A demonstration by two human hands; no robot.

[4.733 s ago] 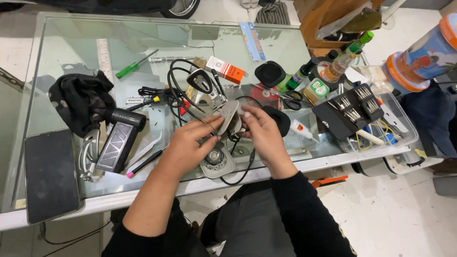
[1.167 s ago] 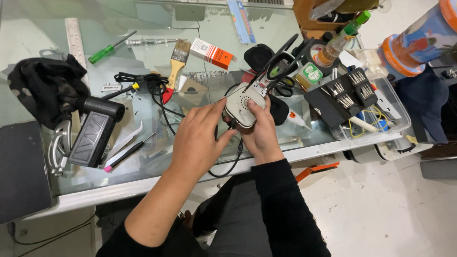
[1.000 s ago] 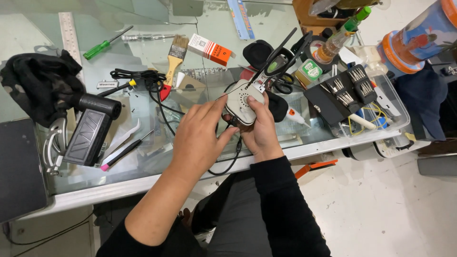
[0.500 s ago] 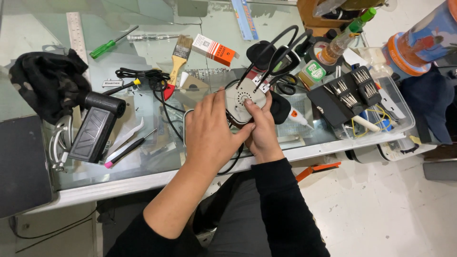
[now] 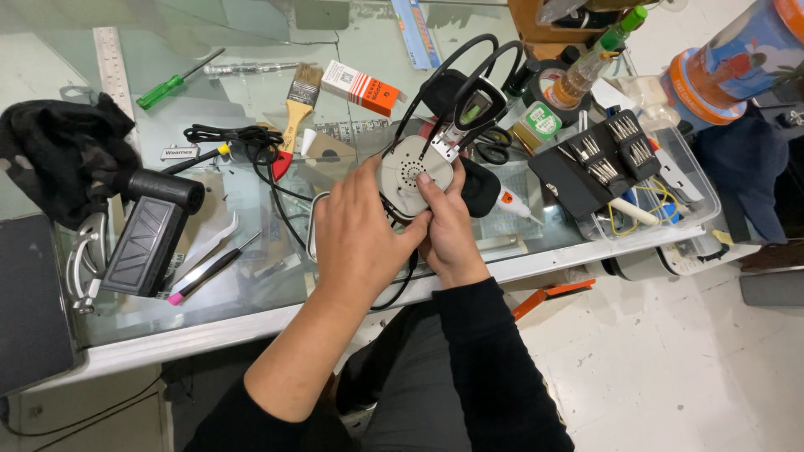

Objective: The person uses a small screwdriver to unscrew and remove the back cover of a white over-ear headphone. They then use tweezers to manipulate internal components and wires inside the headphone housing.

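Both my hands hold up a headphone above the glass table (image 5: 276,297). Its round white ear-cup plate (image 5: 413,173) with small holes faces me. My left hand (image 5: 360,230) wraps the cup from the left and below. My right hand (image 5: 448,226) grips it from the right, thumb pressed on the plate's face. The black headband (image 5: 469,79) loops upward past the cup, and a black ear pad (image 5: 480,186) sits just right of it. A black cable (image 5: 394,289) hangs below my hands.
On the table lie a black cloth (image 5: 59,159), a black handheld tool (image 5: 151,234), a paintbrush (image 5: 295,105), a green screwdriver (image 5: 172,82), a steel ruler (image 5: 113,71), an orange-white box (image 5: 362,85), tweezers (image 5: 209,251), and a black bit set (image 5: 599,163) at right.
The headphone has been lifted from the table and turned, so the white cup plate faces me and the headband points up. The view has shifted left.
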